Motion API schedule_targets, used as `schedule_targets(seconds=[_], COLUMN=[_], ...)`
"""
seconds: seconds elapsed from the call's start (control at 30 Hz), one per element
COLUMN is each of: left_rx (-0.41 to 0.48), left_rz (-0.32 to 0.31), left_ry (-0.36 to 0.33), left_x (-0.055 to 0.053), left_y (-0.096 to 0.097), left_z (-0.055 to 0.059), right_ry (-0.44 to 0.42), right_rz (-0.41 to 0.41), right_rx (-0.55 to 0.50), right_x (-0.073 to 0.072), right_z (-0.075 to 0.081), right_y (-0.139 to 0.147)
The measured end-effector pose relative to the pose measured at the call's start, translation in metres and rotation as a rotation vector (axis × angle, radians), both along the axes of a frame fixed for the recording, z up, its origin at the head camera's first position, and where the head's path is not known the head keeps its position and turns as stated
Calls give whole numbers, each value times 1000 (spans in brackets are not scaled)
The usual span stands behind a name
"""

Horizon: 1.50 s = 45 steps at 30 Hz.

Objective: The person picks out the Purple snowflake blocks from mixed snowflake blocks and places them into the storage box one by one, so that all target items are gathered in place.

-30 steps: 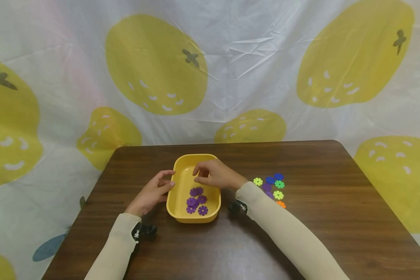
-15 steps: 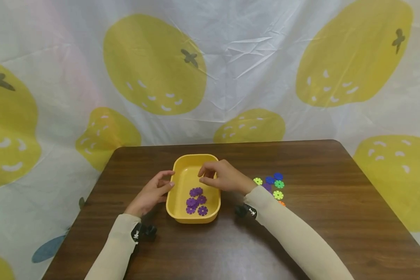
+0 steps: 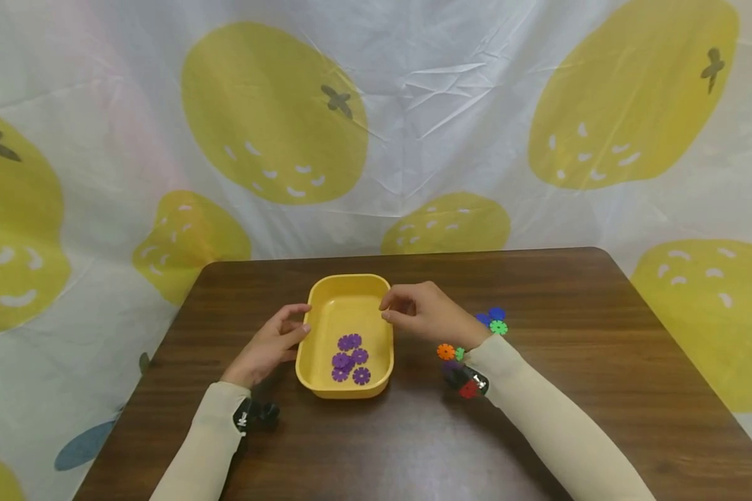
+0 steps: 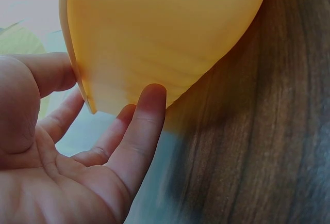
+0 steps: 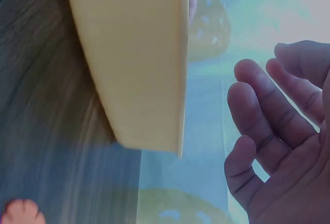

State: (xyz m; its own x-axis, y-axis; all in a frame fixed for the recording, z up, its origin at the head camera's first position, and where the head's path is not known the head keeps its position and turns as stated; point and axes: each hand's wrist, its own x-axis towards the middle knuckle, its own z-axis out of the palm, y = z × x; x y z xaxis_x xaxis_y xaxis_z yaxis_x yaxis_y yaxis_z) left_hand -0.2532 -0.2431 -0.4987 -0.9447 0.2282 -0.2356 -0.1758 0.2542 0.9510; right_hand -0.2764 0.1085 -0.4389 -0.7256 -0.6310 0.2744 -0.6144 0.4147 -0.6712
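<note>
A yellow plastic bin (image 3: 345,393) stands on the table, holding several purple notched plastic discs (image 3: 361,376). My left hand (image 3: 268,348) holds its left wall. In the left wrist view the thumb (image 4: 54,72) meets the rim, and other fingers lie against the outer wall. My right hand (image 3: 423,309) hovers at the bin's right rim with bent, relaxed fingers and nothing between them. In the right wrist view that hand (image 5: 289,126) is apart from the bin wall. Right of the bin lie loose discs: orange (image 3: 445,351), red (image 3: 468,389), green (image 3: 498,327) and blue (image 3: 497,314).
The brown wooden table (image 3: 564,348) reaches back to a white curtain (image 3: 439,139) printed with yellow fruit. My right forearm (image 3: 539,403) covers part of the loose discs. A wrist camera (image 3: 457,378) sits low over a purple disc.
My right hand has moved right, from over the bin to its right rim. Its forearm now covers other loose discs and uncovers orange and red ones. The left hand stays put.
</note>
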Motion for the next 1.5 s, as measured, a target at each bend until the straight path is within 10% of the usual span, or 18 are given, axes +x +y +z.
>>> schedule_targets(seconds=[0.9, 1.5], left_rx=[-51, -47], left_rz=[15, 14], left_ry=[-15, -7], left_x=[2, 3], left_y=[-1, -1], left_z=[0, 0], right_ry=[-70, -95], right_rz=[-228, -189], right_rx=[59, 284], right_x=[-9, -12], right_z=[-38, -55], right_y=[114, 148])
